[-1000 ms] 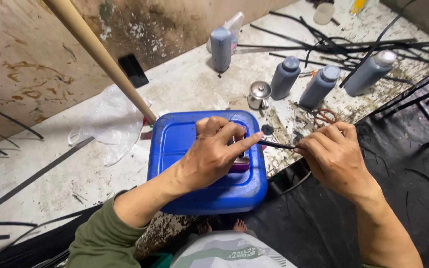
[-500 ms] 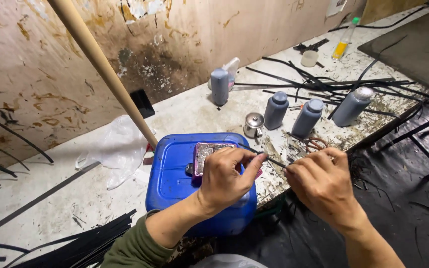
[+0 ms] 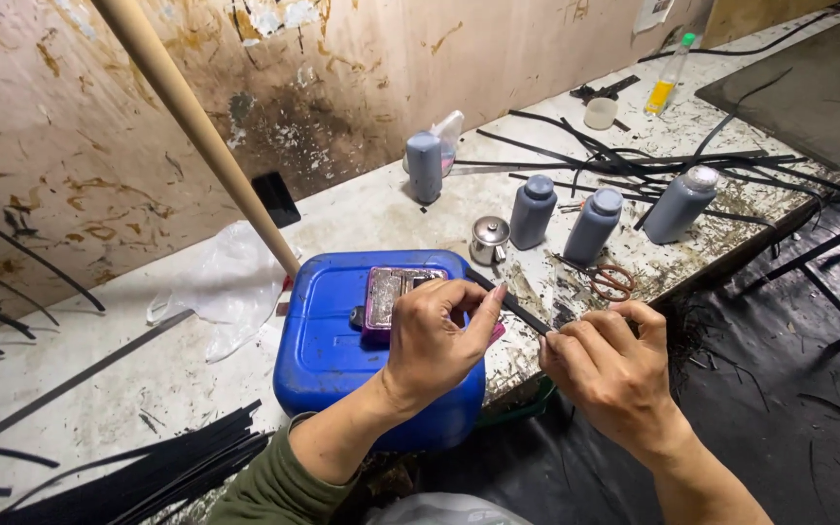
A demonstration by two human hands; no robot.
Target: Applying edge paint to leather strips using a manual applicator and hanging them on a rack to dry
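Note:
My left hand (image 3: pixel 435 340) and my right hand (image 3: pixel 610 365) each pinch one end of a thin black strip (image 3: pixel 520 311) and hold it stretched between them. The hands hover over the right side of a blue plastic canister (image 3: pixel 328 355) lying flat on the workbench. On top of the canister sits a small pink and silver block (image 3: pixel 391 297), just left of my left fingers.
Several grey bottles (image 3: pixel 595 226) and a small metal cup (image 3: pixel 489 239) stand behind the canister. Scissors (image 3: pixel 612 282) lie near the bench edge. A wooden pole (image 3: pixel 201 131) leans diagonally. Black strips are piled at front left (image 3: pixel 162 472) and far right (image 3: pixel 634 160). A plastic bag (image 3: pixel 230 282) lies left.
The view has tilted up and back, showing more of the wall and bench. Both hands have kept hold of the black strip, which now lies more stretched out between them.

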